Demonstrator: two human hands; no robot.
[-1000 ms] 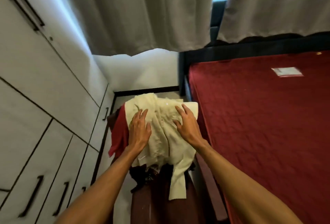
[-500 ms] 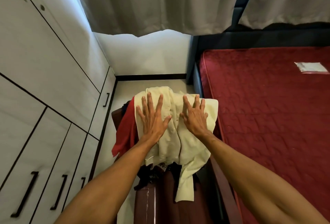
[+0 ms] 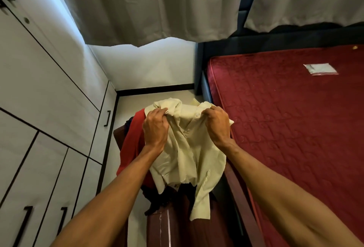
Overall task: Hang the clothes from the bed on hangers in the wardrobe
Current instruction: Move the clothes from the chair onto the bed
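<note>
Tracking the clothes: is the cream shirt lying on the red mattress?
No, the left hand and right hand grip the cream shirt over the pile beside the mattress.

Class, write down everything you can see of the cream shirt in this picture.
The cream shirt is a pale, thin woven garment, creased, with small buttons down its front and a collar bunched at the top. The left hand and the right hand each grip its upper part. Its body drapes over dark clothes, beside a red garment. One long sleeve hangs down over a glossy brown surface.
</note>
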